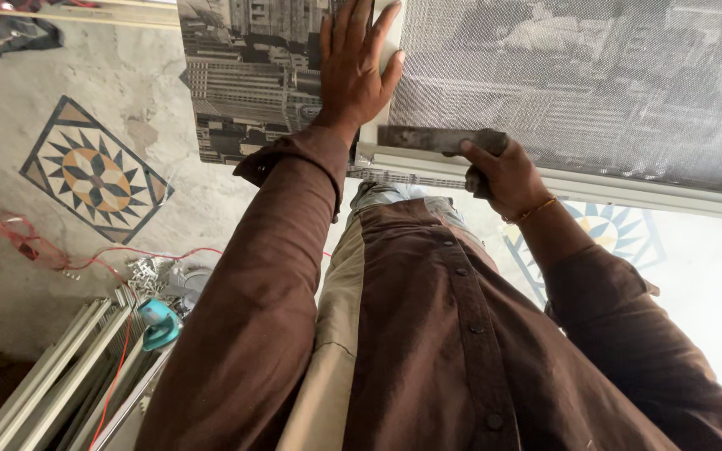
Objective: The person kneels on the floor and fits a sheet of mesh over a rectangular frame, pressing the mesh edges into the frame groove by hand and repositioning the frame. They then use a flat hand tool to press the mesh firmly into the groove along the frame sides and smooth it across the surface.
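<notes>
While the person leaned over the work, the left hand (357, 67) lay flat and open, fingers spread, pressed on the pale upright bar of a window frame (578, 185) at the far side of the scene. Nothing was gripped in it — just the palm bearing down. To its left sat a panel printed with a grey cityscape (244, 75), and to its right a stretch of fine grey mesh (578, 83) through which the same sort of picture showed dimly.

The right hand (503, 175) was closed around a dark flat tool (428, 139), a blade-like bar — what kind exactly I could not tell. The tool lay along the lower edge of the mesh, touching the frame's pale rail, just beside the left wrist.

Both arms wore brown shirt sleeves (252, 317), and a thin gold-coloured bangle (532, 211) circled the right wrist.

On the floor (10, 267) to the left was an inlaid star-patterned tile (94, 175), with a red cable (152, 253) trailing below it. Nearer, at the lower left, lay a bundle of pale metal frame lengths (52, 380), a small heap of screws or fittings (148, 274), and a teal-handled object (159, 321) beside them.
</notes>
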`<state>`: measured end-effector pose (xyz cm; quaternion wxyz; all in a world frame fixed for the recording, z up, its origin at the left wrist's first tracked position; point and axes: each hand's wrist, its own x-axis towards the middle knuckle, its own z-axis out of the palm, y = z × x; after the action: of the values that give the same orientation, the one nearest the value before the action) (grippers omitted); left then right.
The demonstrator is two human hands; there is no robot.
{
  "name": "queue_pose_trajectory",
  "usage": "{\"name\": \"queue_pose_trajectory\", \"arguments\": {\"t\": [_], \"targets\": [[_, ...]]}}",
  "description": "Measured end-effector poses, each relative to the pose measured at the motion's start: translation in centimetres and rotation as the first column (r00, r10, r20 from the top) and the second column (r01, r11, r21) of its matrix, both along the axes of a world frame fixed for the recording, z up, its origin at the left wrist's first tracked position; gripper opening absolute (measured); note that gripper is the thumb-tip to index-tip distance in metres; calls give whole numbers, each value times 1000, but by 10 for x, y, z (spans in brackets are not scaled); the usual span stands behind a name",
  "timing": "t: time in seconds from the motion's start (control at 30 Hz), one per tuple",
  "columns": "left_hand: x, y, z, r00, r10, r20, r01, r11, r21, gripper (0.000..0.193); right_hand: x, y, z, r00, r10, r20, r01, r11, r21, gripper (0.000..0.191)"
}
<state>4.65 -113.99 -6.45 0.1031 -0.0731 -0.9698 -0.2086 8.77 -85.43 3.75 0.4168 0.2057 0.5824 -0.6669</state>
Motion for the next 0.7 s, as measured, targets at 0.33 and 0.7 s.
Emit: {"name": "queue_pose_trajectory", "arguments": {"t": [0.33,0.7], "targets": [[-1,-1,-5,999,5,-39,-5,1000,-24,61,-8,-4,-1,999,-28,-39,32,992,122,16],[2,0,4,1000,-7,-9,7,1000,-18,64,18,-36,0,987,-157,40,155,987,51,17]]}}
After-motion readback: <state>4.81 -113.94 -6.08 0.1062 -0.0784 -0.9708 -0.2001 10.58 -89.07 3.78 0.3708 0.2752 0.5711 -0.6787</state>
